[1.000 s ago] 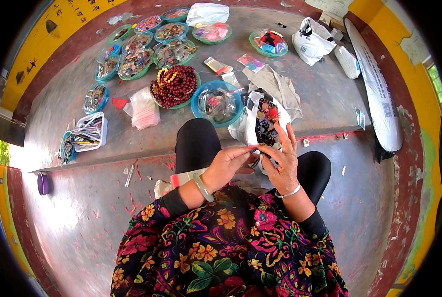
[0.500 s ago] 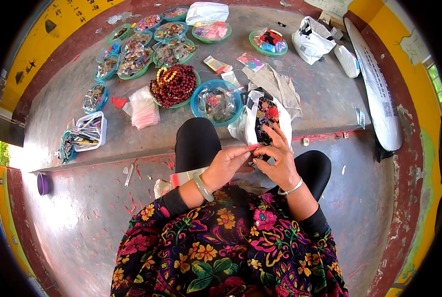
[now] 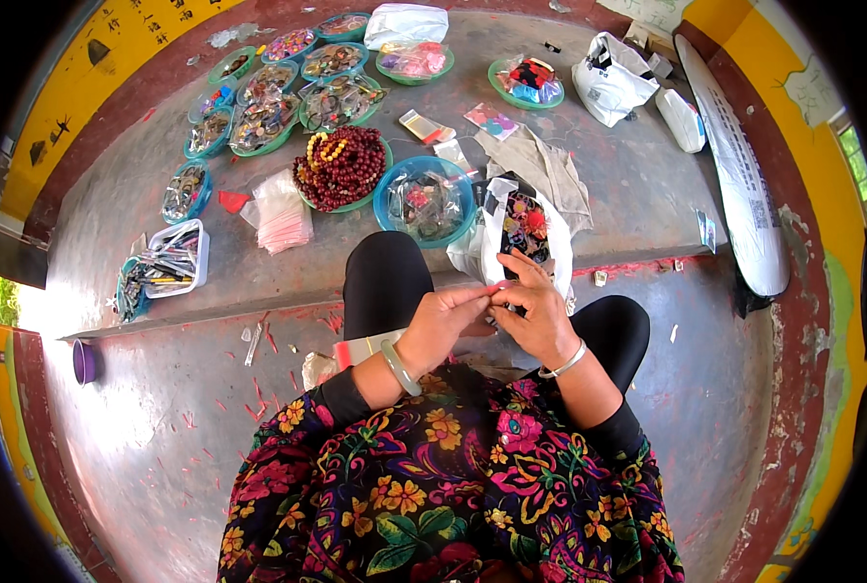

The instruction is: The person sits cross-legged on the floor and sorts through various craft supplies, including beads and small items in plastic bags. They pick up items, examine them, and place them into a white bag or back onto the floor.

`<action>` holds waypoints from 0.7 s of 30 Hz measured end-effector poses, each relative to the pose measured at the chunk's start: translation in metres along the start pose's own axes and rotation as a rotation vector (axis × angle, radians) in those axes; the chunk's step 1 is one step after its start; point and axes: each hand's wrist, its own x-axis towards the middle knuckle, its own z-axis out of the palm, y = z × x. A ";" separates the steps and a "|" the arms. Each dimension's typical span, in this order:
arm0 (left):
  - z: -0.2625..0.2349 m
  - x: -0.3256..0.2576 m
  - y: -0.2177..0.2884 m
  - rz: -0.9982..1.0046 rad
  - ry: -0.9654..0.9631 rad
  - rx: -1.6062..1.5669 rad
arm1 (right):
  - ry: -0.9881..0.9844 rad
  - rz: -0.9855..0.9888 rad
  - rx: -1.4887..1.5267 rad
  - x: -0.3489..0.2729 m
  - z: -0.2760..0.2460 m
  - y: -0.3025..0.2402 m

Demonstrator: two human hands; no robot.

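Observation:
My left hand (image 3: 437,328) and my right hand (image 3: 542,323) meet above my lap, fingertips close together. The left thumb and fingers pinch something small with a pink edge (image 3: 498,287); its kind is too small to tell. My right thumb and forefinger close on the same spot, while its other fingers stretch forward. Just beyond them, a white plastic bag (image 3: 558,255) stands open, holding dark pieces with colourful flower patterns (image 3: 526,222). Beside my left wrist, a clear plastic piece with a red edge (image 3: 343,354) lies partly hidden under my forearm.
On the raised ledge stand a blue basin of clear packets (image 3: 424,201), dark red bead strings (image 3: 344,170), pink-edged plastic bags (image 3: 286,216) and a white tray of pens (image 3: 203,255). Several filled basins sit farther back. A grey cloth (image 3: 550,175) lies behind the white bag.
My right hand has shifted slightly left and toward me, and its thumb and forefinger have closed in on the left fingertips. The left hand has barely moved.

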 end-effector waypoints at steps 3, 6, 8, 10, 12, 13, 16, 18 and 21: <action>0.000 0.000 0.000 0.015 0.041 -0.065 | 0.125 0.132 0.132 0.000 0.007 -0.008; 0.000 -0.001 -0.002 0.034 0.066 -0.070 | 0.124 -0.005 -0.032 0.001 0.007 -0.005; -0.002 -0.001 -0.004 0.053 0.076 -0.048 | 0.139 0.015 -0.030 0.003 0.003 -0.010; -0.004 0.001 -0.006 0.072 0.084 -0.012 | 0.150 0.017 -0.051 0.004 0.001 -0.012; -0.002 0.000 -0.005 0.074 0.085 0.001 | 0.155 0.000 -0.094 0.004 -0.001 -0.012; -0.002 0.000 -0.004 0.075 0.085 0.007 | 0.179 0.079 -0.003 0.003 -0.002 -0.013; -0.001 -0.001 -0.002 0.103 0.063 -0.022 | 0.238 0.308 0.332 -0.001 -0.001 -0.007; -0.003 0.000 -0.004 0.106 0.065 -0.036 | 0.251 0.451 0.634 -0.004 0.003 0.005; -0.002 -0.001 -0.002 0.100 0.075 -0.046 | 0.277 0.205 0.212 -0.008 -0.006 -0.005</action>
